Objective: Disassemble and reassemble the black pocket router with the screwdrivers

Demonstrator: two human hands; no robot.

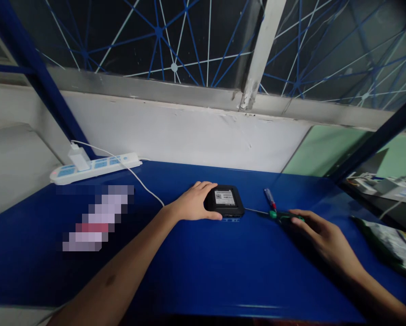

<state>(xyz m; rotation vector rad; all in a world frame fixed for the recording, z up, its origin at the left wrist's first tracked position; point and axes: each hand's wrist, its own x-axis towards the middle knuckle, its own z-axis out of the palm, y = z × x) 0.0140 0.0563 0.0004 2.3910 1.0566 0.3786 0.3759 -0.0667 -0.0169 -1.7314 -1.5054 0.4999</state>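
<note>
Head view: we see a left hand (196, 203) bracing a small black box (226, 201) near the middle of a glossy blue worktop (203, 271), its thumb and fingers parted around the box's near and far edges. We find the right hand (320, 233) pinching the end of a green-and-black tool (274, 215), whose thin shaft reaches the box's right side; we cannot tell whether the tip touches. The curled fingers hide part of the handle, and the print on the box's white label (224, 197) is too small for us to read. Just beyond the tool lies a clear-handled tool (269, 198) with a red band. Pixelation masks an object (97, 217) at left, and the frame cuts off a shiny packet (389, 242) at right. Behind, a white power strip (97, 167) carries a plugged-in adapter (79, 157), its cable (135, 174) running behind the left forearm. We see a white wall (189, 136) below dark windows (148, 36) crossed by blue and white lines, with a green panel (325, 149) beside it.
</note>
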